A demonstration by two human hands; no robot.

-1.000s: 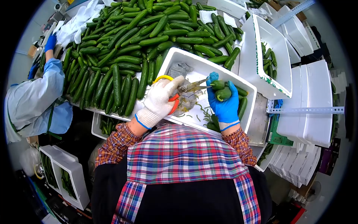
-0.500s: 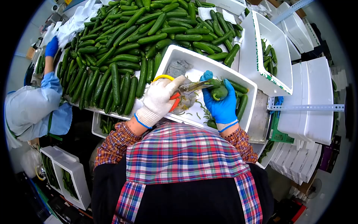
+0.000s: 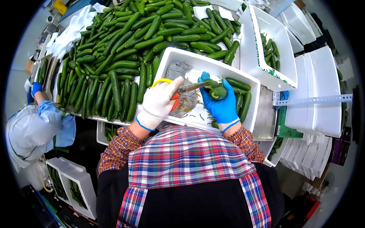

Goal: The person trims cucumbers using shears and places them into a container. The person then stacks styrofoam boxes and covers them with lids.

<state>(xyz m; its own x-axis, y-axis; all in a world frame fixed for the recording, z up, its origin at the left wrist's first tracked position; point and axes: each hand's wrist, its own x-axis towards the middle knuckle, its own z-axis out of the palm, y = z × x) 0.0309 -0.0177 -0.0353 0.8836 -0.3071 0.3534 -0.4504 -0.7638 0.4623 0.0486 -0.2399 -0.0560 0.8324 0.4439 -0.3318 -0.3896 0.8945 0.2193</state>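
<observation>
Left hand [image 3: 157,100], in a white knitted glove with blue edge at the wrist, closed around scissors [image 3: 190,88]. Right hand [image 3: 219,104], in a smooth blue glove, also closed, with green vegetables [image 3: 217,92] held between fingers and palm. On the scissors, yellow and red handles, and metal blades pointing to the right, with tips at the held vegetables; impossible to tell if touching. Both hands above a white foam tray [image 3: 255,114], the held vegetables over its right half.

Inside the tray, at left, a grey crumpled clump [image 3: 176,71], wrinkled and soft in look; nearer, small thin green cuttings [image 3: 193,116]. At the right side, long green cucumbers [image 3: 245,106], smooth and dark.

On the far and left side, a big pile of cucumbers [image 3: 125,60], slim, shiny, slightly curved. At far left, white cloths [image 3: 74,32], much folded. To the right of the tray, a white foam box [image 3: 249,41], tilted, with green vegetables inside and green print [image 3: 281,78] along the rim, too small to read. Farther right, smooth white foam boxes [image 3: 300,87], and across them a metal rail [image 3: 315,99] with holes. At the left, a co-worker in a pale blue sleeve [image 3: 47,112] and a blue glove [image 3: 37,88].
</observation>
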